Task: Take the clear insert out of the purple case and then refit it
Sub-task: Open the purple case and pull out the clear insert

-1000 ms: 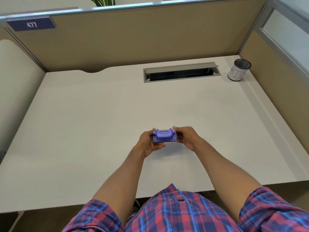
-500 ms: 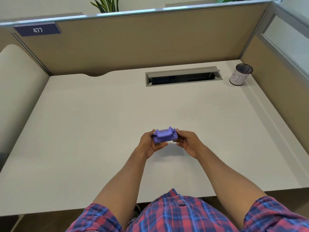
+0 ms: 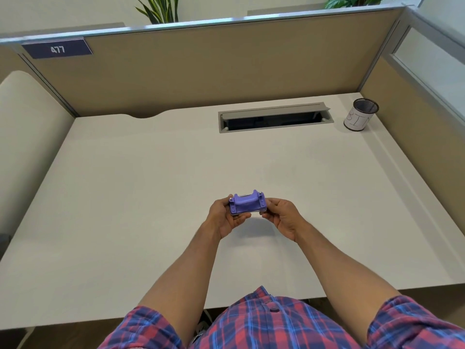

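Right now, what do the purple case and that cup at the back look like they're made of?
The purple case looks like matte moulded plastic or rubber: even colour, rounded edges, raised studs, no glare. The cup looks like dark wire mesh, seen through at its rim, with a white paper wrap bearing handwriting around its lower part.

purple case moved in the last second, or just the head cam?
Yes, slightly: the purple case sits nearer the cable slot than a second ago, so it went up or away from the body.
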Motion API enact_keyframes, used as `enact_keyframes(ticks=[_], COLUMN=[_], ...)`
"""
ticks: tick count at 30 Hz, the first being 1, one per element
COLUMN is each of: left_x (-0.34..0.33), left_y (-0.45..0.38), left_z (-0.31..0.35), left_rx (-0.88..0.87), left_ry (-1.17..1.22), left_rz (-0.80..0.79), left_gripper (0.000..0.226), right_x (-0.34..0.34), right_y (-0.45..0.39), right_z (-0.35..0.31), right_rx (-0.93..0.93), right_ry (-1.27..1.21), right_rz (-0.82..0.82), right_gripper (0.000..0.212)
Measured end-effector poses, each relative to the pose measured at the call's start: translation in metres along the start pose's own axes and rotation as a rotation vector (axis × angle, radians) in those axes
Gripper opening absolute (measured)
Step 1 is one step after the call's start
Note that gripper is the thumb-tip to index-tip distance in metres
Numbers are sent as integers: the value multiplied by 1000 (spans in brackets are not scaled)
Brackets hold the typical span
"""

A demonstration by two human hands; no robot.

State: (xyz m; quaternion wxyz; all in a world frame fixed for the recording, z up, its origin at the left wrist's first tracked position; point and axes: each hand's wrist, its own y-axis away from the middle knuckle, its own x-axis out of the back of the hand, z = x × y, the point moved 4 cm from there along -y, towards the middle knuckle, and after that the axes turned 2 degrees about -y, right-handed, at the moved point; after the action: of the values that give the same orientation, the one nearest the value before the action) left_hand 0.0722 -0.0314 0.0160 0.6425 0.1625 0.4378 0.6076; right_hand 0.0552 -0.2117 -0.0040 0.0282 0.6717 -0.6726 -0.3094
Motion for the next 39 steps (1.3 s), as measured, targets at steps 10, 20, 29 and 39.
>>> enact_keyframes(ticks=[10,20,29,39], left_x=[-2,-1,-3,0], left_y=[1,0,3,1], left_z=[4,3,-5,-4], left_rx=[-25,-56,-25,-37], left_ry=[-79,-141,-72,7], left_rz=[-15,-50,-78,-128], left_gripper=[37,40,41,42], right_x=[6,-39,-49,-52], right_y=[-3,1,2,8], right_z=[-21,-38,-43,-45], right_rx=[182,376,494,528], right_ry=[236,792,1076,1057], right_rz=[126,-51,-63,-81], right_gripper=[36,40,35,38])
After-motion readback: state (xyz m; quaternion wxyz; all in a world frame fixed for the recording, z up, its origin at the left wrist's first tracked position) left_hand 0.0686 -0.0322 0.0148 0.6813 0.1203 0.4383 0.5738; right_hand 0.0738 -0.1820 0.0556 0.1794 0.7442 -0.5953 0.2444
